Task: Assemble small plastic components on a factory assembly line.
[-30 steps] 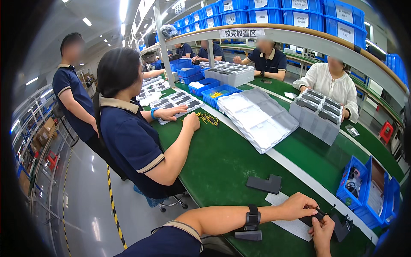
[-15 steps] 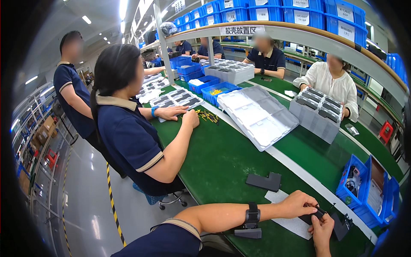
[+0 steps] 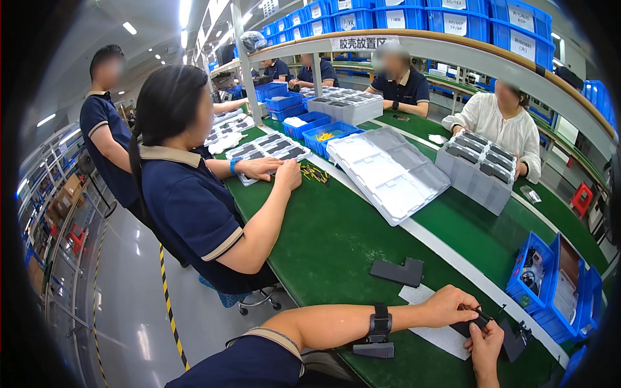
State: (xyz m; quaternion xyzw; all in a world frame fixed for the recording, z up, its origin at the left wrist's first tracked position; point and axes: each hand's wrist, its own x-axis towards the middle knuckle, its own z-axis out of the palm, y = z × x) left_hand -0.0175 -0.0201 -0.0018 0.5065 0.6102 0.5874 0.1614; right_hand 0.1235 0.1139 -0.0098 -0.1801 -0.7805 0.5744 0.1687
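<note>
Black piece (image 3: pixel 482 319) partly behind fingers (image 3: pixel 477 334); right forearm (image 3: pixel 486 380) cropped.

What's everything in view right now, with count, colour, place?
Table: one, green, centre to lower right
Held part: one, black, lower right
Sheet: one, whitish, lower right, on table
L-shaped piece: one, dark grey, just beyond sheet
Flat piece: one, dark, right of held part
Table bins: several, blue, mid-table and right edge
Tray lids: count unclear, pale grey, centre
Tray stacks: two, grey, beyond tray lids
Small pieces: many, yellow and black, by seated co-worker
Shelf: one, grey, upper right
Shelf bins: many, blue, on shelf
Co-workers: at least six, mostly navy tops, left and far side
Floor tape: two strips, yellow-black, lower left
Wristband: one, black, left wrist
Left hand: one, bare, gripping held part
Right hand: one, bare, gripping same part
</note>
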